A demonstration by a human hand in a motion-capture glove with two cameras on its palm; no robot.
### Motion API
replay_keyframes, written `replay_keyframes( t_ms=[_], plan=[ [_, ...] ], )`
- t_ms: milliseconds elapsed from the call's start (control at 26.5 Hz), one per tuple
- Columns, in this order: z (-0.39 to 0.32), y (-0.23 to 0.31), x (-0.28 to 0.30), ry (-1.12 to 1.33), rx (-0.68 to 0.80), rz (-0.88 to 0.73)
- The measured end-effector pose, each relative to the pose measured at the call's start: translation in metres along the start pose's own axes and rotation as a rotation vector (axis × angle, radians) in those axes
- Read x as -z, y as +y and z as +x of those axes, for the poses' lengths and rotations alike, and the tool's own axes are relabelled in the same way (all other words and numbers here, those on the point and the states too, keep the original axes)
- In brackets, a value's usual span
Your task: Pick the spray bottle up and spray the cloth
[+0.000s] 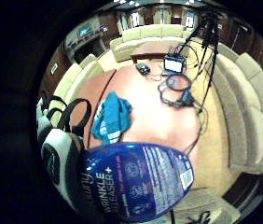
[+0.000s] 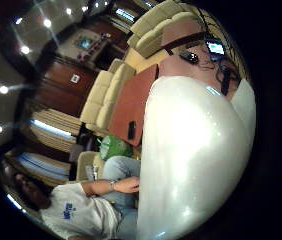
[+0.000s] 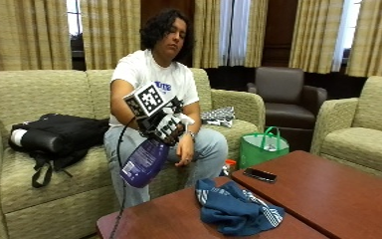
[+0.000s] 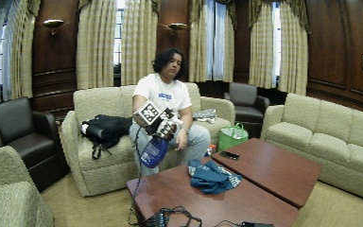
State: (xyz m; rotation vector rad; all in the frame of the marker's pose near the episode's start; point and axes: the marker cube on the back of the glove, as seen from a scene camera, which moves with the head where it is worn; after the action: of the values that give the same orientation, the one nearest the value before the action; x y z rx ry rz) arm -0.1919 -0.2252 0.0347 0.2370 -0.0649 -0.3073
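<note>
Seated on a sofa point(image 3: 39, 179), I hold the spray bottle point(image 3: 144, 162) in the air with my gloved right hand point(image 3: 166, 125), fingers point(image 3: 171, 130) curled round its neck, its blue body hanging tilted just beyond the edge of the desk point(image 3: 178, 219). The blue cloth point(image 3: 236, 209) lies crumpled on the desk, near the bottle but apart from it. My bare left hand point(image 3: 186, 149) rests on my thigh. 1 black phone point(image 3: 260, 175) sits on the neighbouring desk point(image 3: 336, 191).

spray bottle point(image 1: 138, 184) label — "WRINKLE RELEASER+" in white letters, smaller print on it unreadable
</note>
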Motion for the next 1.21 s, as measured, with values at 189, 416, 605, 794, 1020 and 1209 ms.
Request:
replay_keyframes(
  t_ms=[189, 416, 605, 794, 1020, 1209],
  plan=[
    [-0.021, -0.021, -0.009, 0.215, 0.087, -0.118],
    [-0.039, -0.036, -0.040, 0.364, 0.165, -0.224],
    [-0.053, -0.040, -0.072, 0.438, 0.196, -0.309],
    [-0.068, -0.040, -0.110, 0.542, 0.236, -0.410],
    [-0.085, -0.029, -0.157, 0.663, 0.312, -0.537],
    [-0.095, -0.015, -0.204, 0.746, 0.321, -0.625]
  ],
)
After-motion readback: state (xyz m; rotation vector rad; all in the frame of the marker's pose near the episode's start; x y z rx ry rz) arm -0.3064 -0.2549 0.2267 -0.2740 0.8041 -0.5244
